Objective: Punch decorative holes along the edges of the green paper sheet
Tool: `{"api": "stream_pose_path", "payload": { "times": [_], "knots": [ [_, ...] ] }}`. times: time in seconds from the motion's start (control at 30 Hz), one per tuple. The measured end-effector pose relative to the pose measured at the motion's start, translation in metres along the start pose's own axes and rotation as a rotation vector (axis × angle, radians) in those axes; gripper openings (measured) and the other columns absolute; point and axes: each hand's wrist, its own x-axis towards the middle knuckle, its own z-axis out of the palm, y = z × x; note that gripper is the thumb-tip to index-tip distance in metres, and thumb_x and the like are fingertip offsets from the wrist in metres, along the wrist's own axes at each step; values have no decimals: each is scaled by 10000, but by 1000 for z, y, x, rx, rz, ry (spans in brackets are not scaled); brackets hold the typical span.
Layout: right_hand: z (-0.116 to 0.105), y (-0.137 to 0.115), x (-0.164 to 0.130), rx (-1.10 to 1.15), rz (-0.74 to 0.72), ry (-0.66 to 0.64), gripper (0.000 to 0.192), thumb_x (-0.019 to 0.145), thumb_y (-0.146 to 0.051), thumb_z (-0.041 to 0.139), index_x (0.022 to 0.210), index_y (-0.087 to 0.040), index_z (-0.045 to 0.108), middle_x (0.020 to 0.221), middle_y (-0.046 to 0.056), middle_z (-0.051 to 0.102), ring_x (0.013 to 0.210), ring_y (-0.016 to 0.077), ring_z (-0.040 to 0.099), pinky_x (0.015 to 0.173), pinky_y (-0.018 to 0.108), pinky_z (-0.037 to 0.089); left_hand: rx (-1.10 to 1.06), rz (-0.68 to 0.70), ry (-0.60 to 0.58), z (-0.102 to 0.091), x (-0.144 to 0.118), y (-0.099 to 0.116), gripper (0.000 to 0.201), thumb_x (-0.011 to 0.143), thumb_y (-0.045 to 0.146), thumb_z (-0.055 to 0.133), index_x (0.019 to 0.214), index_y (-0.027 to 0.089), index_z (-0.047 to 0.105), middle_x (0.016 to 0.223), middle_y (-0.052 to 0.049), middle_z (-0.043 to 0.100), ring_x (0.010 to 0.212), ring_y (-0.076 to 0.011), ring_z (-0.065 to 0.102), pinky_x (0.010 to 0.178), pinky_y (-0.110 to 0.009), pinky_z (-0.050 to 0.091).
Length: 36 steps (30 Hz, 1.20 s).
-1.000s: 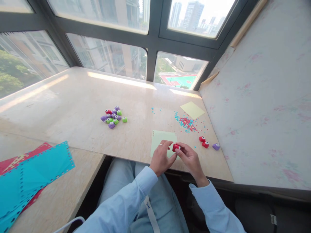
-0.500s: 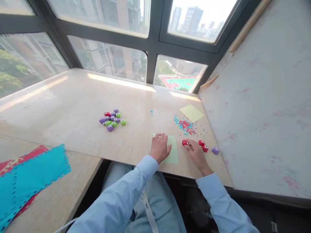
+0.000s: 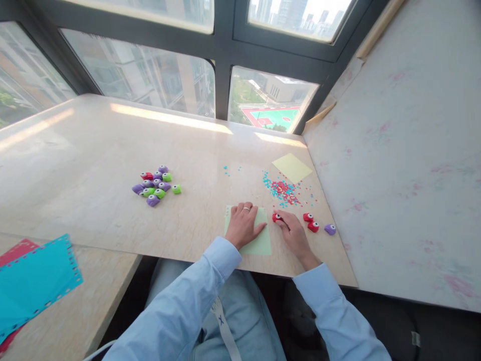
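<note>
A pale green sheet of paper (image 3: 262, 244) lies near the table's front edge. My left hand (image 3: 243, 225) rests flat on it, fingers stretched out and thumb spread. Along the sheet's left and upper-left edge there are small notches. Just off its right edge, my right hand (image 3: 295, 233) grips a small red craft punch (image 3: 276, 217) between thumb and fingers. Two more red punches (image 3: 312, 226) and a purple punch (image 3: 330, 229) lie to the right of that hand. Beyond both hands is a scatter of red and blue paper bits (image 3: 283, 191).
A pale yellow sheet (image 3: 293, 168) lies behind the paper bits. Several purple, green and red punches (image 3: 156, 185) are grouped left of centre. Blue sheets with punched edges (image 3: 41, 281) cover red paper on the lower-left surface. A wall (image 3: 406, 190) bounds the right side, windows the back.
My right hand has brought the red punch slightly closer to the green sheet's right edge. My left hand stays on the sheet. The whole view has shifted a little.
</note>
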Motion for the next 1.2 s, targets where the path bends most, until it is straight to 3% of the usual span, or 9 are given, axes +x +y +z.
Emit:
{"api": "stream_pose_path", "payload": {
  "times": [0.27, 0.47, 0.67, 0.93, 1.2],
  "knots": [
    [5, -4, 9, 7, 27, -53, 347, 958, -273, 478, 1266, -246, 636, 1257, 81, 675, 1177, 243, 612, 1045, 482, 463, -15, -21, 8, -1, 0, 1, 438, 875, 514, 612, 1148, 175, 569, 1164, -119, 589, 1095, -304, 490, 913, -448, 367],
    [4, -5, 9, 7, 27, -78, 364, 946, -294, 506, 1287, -235, 621, 1283, 89, 660, 1201, 244, 599, 1059, 476, 448, -14, 11, 15, 3, -1, 0, 563, 889, 601, 539, 1257, 176, 526, 1339, -152, 528, 1180, -324, 454, 942, -475, 353],
    [4, -7, 9, 16, 35, -77, 372, 928, -359, 560, 1276, -243, 623, 1283, 89, 659, 1205, 252, 594, 1061, 479, 443, -12, 14, -6, 0, -1, 1, 516, 886, 597, 542, 1200, 188, 561, 1212, -138, 576, 1133, -318, 472, 928, -473, 349],
    [3, -10, 10, 11, -5, -100, 343, 957, -336, 503, 1265, -250, 629, 1294, 80, 656, 1233, 249, 581, 1073, 481, 422, -25, 7, 10, 0, -2, 1, 525, 886, 605, 539, 1204, 188, 563, 1191, -130, 577, 1118, -310, 476, 916, -457, 349],
    [0, -8, 13, 57, -1, -102, 269, 921, -318, 532, 1131, -255, 688, 1158, 68, 715, 1123, 257, 637, 1013, 467, 465, -15, 13, 10, -1, -2, 1, 526, 883, 600, 546, 1191, 174, 570, 1189, -130, 579, 1111, -310, 477, 909, -460, 350]
  ]
}}
